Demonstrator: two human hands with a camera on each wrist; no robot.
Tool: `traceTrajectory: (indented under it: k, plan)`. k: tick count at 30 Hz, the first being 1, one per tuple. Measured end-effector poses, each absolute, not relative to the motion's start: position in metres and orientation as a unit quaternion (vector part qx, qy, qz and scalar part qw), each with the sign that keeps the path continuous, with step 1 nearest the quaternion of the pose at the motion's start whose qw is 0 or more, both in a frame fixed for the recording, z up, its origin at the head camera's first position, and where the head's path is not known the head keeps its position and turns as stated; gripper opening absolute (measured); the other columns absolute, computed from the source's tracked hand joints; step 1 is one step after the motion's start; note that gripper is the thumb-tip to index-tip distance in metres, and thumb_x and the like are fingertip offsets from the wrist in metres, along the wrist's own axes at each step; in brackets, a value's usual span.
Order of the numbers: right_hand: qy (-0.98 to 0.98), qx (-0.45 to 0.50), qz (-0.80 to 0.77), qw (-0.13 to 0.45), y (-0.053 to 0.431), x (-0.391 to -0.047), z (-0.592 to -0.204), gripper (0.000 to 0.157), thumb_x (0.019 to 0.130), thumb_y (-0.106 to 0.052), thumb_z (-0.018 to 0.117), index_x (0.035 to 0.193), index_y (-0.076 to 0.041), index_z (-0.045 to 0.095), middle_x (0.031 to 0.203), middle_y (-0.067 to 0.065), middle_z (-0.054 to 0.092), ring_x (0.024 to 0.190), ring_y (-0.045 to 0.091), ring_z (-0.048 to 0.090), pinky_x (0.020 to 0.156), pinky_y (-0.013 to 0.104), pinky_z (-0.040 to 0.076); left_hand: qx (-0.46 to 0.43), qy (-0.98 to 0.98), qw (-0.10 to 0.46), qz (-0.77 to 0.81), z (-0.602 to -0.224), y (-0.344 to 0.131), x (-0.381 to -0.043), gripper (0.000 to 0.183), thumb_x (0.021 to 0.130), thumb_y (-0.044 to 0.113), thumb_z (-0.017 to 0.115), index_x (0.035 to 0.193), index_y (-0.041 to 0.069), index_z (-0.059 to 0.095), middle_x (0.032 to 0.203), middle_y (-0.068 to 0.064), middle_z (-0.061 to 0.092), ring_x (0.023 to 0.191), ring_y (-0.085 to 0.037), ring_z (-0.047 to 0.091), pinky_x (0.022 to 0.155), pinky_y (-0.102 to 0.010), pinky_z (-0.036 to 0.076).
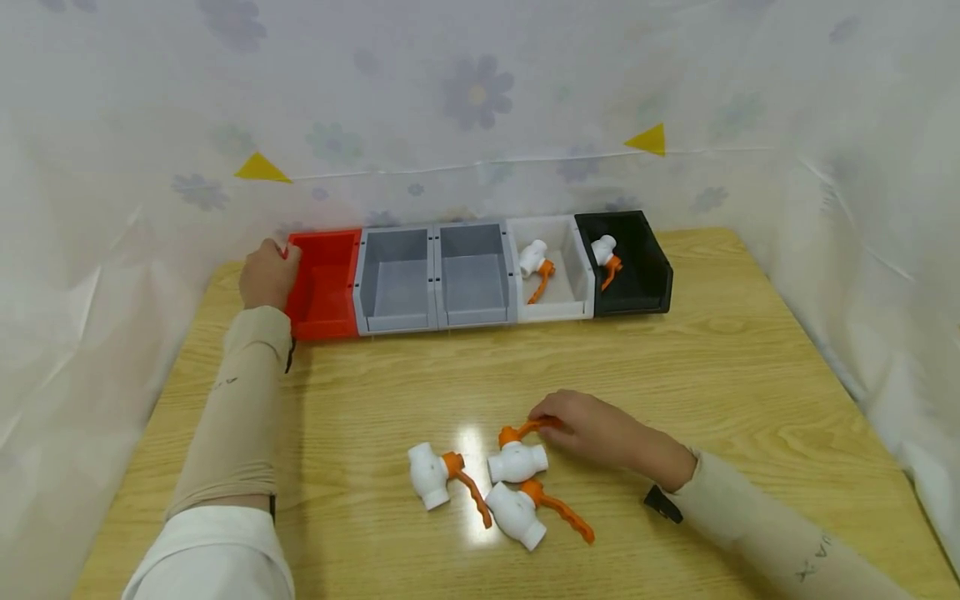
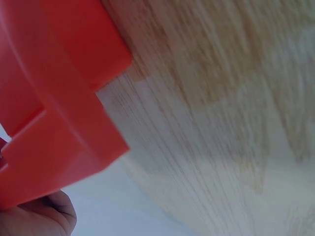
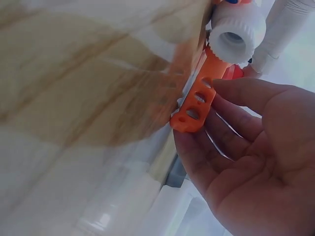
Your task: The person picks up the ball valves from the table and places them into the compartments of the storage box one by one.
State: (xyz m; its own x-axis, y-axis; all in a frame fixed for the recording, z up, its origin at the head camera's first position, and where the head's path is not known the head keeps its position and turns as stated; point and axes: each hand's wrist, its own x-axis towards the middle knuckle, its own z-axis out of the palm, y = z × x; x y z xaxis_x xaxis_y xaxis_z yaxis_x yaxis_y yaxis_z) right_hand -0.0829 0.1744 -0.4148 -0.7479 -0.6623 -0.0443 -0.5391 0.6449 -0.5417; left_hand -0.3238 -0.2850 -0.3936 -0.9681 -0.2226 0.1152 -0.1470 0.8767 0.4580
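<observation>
My right hand [image 1: 592, 429] pinches the orange handle [image 3: 199, 101] of a white ball valve [image 1: 517, 462] lying on the table, thumb on one side and fingers on the other. Two more white ball valves with orange handles lie close by: one valve [image 1: 430, 475] to its left and another valve [image 1: 516, 515] just in front. My left hand [image 1: 268, 275] grips the left wall of the red bin [image 1: 322, 327], at the far left of the bin row. In the left wrist view, the red bin [image 2: 64, 123] hides most of that hand.
Right of the red bin stand two grey bins [image 1: 401, 323], a white bin [image 1: 558, 311] and a black bin [image 1: 637, 302] in one row. A ball valve [image 1: 533, 258] sits in the white bin, another valve [image 1: 603, 249] in the black one. A patterned curtain [image 1: 420, 100] hangs behind.
</observation>
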Motion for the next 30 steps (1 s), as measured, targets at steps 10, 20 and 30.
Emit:
traceTrajectory:
  k: [10,20,30]
  plan:
    - [0.906,-0.356,-0.212,0.084,0.171,-0.087,-0.416,0.014,0.088,-0.014,0.062,0.101,-0.012,0.067,0.095,-0.006,0.062,0.087,0.009,0.056,0.077,0.030,0.048,0.089,-0.965,0.111,-0.219,-0.398,-0.285,-0.326,0.036,0.092,0.035,0.027,0.085,0.003,0.042,0.077,-0.021,0.050,0.069,-0.039,0.051,0.060,-0.048,0.038]
    - [0.904,-0.386,-0.168,0.072,0.163,-0.091,-0.412,0.010,0.087,-0.014,0.063,0.096,-0.015,0.068,0.092,-0.007,0.063,0.084,0.008,0.057,0.075,0.028,0.049,0.092,-0.964,0.114,-0.222,-0.397,-0.284,-0.325,0.035,0.092,0.034,0.027,0.084,0.003,0.042,0.076,-0.021,0.050,0.069,-0.040,0.051,0.059,-0.047,0.038]
    - [0.900,-0.396,-0.140,0.116,0.159,-0.094,-0.402,0.006,0.083,-0.012,0.067,0.087,-0.017,0.068,0.081,-0.011,0.061,0.071,0.003,0.054,0.065,0.026,0.048,0.093,-0.965,0.122,-0.214,-0.398,-0.285,-0.327,0.036,0.093,0.034,0.027,0.083,0.002,0.042,0.074,-0.022,0.051,0.067,-0.041,0.051,0.057,-0.048,0.038]
